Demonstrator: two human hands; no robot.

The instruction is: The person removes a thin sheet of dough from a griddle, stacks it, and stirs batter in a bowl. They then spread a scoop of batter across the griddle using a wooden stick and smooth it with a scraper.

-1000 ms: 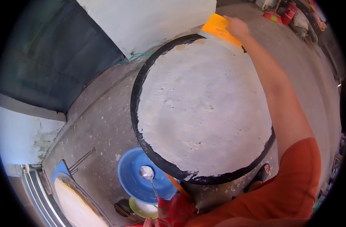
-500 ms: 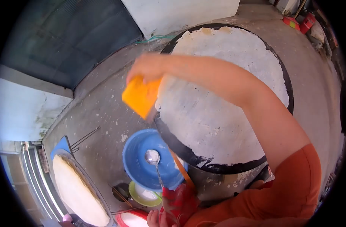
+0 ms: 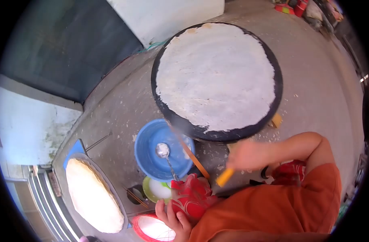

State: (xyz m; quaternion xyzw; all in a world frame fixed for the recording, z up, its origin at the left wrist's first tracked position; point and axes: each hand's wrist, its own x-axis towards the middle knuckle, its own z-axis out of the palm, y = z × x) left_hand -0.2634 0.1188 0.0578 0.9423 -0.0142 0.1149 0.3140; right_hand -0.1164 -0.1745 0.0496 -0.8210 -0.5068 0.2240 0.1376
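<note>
A thin, pale sheet of batter covers most of the round black griddle. My right hand, blurred by motion, is closed around a flat yellow scraper below the griddle's near edge. The scraper shows almost edge-on. My left hand holds nothing; its fingers are spread beside my red-patterned knee, above a red-rimmed container with something white in it. In the blue basin lies a metal ladle with white batter in its bowl.
A flat wooden stick slants across the basin's right side. Beside it sits a green bowl of white stuff. At left, a stack of pale flatbreads rests on a board. A yellowish block is by the griddle's right edge.
My right hand has swept with the yellow scraper from the griddle's left edge to below its near edge, close to my body. The view has shifted. My left hand now shows more fully.
</note>
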